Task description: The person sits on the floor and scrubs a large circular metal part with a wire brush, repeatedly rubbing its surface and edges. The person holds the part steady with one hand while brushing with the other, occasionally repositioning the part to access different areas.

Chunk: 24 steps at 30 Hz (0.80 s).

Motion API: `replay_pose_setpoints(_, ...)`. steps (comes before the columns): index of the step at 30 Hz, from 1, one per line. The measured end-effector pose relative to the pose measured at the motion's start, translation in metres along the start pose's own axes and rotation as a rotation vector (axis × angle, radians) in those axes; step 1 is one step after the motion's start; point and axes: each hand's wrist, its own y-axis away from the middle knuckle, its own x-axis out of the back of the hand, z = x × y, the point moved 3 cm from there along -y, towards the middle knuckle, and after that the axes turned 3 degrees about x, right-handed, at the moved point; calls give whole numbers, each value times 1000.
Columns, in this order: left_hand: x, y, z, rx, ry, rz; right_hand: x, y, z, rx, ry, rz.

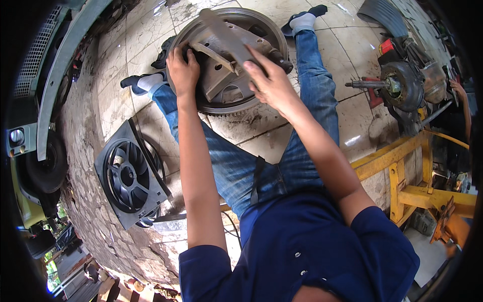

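Note:
Between my legs, a round steel wheel rim (229, 106) lies flat on the tiles. A rusty, worn metal part (224, 83) with holes and a raised edge, like a suspension arm, rests across it. My left hand (183, 70) is closed on the left edge of this metal part, thumb on the upper side. My right hand (271, 83) is wrapped round the near end of a long flat metal bar (224, 35), file-like in shape. The bar slants up and left above the part; whether it touches the part I cannot tell.
A black radiator fan in its shroud (128, 173) leans at the left. A greasy axle and hub assembly (397, 85) stands at the right, near a yellow metal frame (397, 191). A vehicle with a tyre (48, 161) is at the far left. Another person's hand (458, 89) shows far right.

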Motion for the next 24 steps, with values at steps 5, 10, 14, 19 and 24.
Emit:
replay_pose_setpoints(5,0,0,6,16,18,-6,-10,0,10,-25,-55,-10)
replay_pose_setpoints(10,3,1,6,-2,30,10,-2,16,21,90,18,27)
replay_pose_setpoints(14,1,1,8,23,19,3,-5,1,9,13,-13,-7)
replay_pose_setpoints(19,2,1,5,7,38,-15,-12,-10,-7,-30,-105,-14)
replay_pose_setpoints(24,0,0,3,-8,3,-12,5,20,15,-31,-80,8)
